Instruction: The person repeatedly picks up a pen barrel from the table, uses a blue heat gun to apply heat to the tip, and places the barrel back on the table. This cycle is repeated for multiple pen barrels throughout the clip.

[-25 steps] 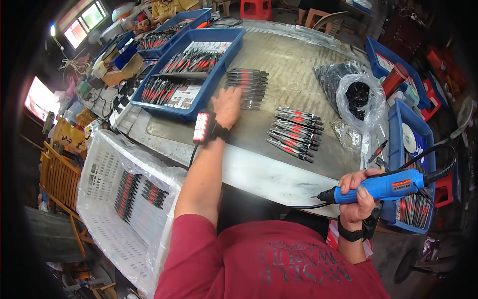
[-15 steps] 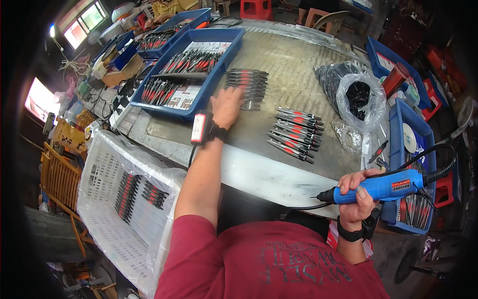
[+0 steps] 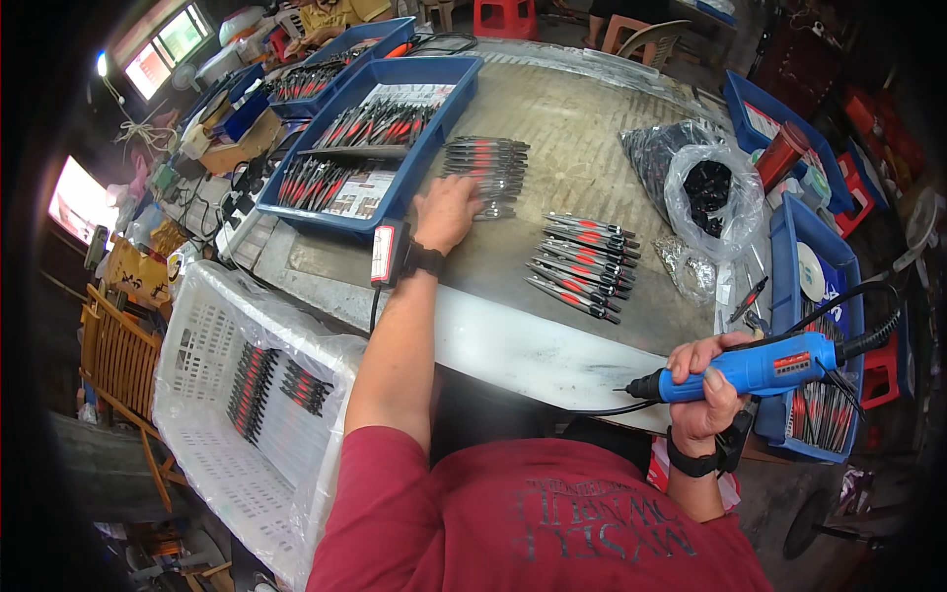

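My left hand (image 3: 448, 212) reaches over the worktable, its fingers bent against the left side of a row of dark pen-shaped tools with red middles (image 3: 488, 163). The fingertips are partly hidden among them. A second row of these pen-shaped tools (image 3: 580, 266), grey and red, lies to the right on the table. In my right hand (image 3: 702, 387), at the table's near right edge, is a blue electric screwdriver (image 3: 764, 369). Its thin bit points left, and its cable runs off to the right.
A divided blue tray (image 3: 370, 222) of similar tools stands at the left. A white plastic-lined crate (image 3: 202, 434) sits below it, with two rows inside. On the right are a bag of black parts (image 3: 681, 173), a small clear bag (image 3: 688, 266) and blue bins (image 3: 848, 259).
My left hand has shifted very slightly left and toward me, still at the row of pen-shaped tools. The right hand and the electric screwdriver stay almost where they were.
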Tool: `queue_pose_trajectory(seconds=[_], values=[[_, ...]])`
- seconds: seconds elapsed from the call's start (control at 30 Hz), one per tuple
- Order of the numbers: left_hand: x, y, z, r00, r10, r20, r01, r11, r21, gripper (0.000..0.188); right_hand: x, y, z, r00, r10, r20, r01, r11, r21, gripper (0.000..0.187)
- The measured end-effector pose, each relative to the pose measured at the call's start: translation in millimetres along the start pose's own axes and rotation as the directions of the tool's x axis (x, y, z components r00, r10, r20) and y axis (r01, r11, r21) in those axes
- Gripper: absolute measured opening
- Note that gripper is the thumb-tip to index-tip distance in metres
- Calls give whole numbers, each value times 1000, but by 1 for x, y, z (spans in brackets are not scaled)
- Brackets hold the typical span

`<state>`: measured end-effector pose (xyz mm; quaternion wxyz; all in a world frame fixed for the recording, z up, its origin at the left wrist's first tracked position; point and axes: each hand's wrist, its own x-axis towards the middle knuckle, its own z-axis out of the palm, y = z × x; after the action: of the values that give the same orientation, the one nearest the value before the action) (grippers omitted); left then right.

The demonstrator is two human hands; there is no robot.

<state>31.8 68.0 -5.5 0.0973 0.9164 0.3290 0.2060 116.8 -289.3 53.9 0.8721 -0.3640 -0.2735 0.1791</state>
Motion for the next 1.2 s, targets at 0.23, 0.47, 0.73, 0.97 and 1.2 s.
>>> queue_pose_trajectory(seconds=[0.23, 0.47, 0.73, 0.97, 1.2], values=[[-1, 9, -6, 999, 23, -22, -22, 998, 64, 19, 0, 1, -2, 1000, 10, 18, -10, 1000, 9, 52], [-32, 61, -38, 991, 44, -130, -76, 965, -252, 20, 0, 2, -1, 1000, 5, 12, -5, 1000, 10, 55], [-156, 122, -63, 828, -41, 559, 521, 428, -739, 26, 0, 3, 2, 1000, -2, 15, 2, 1000, 0, 53], [-217, 132, -59, 640, 25, 768, 745, 227, -627, 16, -1, 6, 6, 1000, 4, 4, -4, 999, 37, 56], [-220, 135, -48, 553, -64, 831, 829, 146, -541, 17, -5, 11, 14, 996, 31, 85, -37, 997, 72, 54]])
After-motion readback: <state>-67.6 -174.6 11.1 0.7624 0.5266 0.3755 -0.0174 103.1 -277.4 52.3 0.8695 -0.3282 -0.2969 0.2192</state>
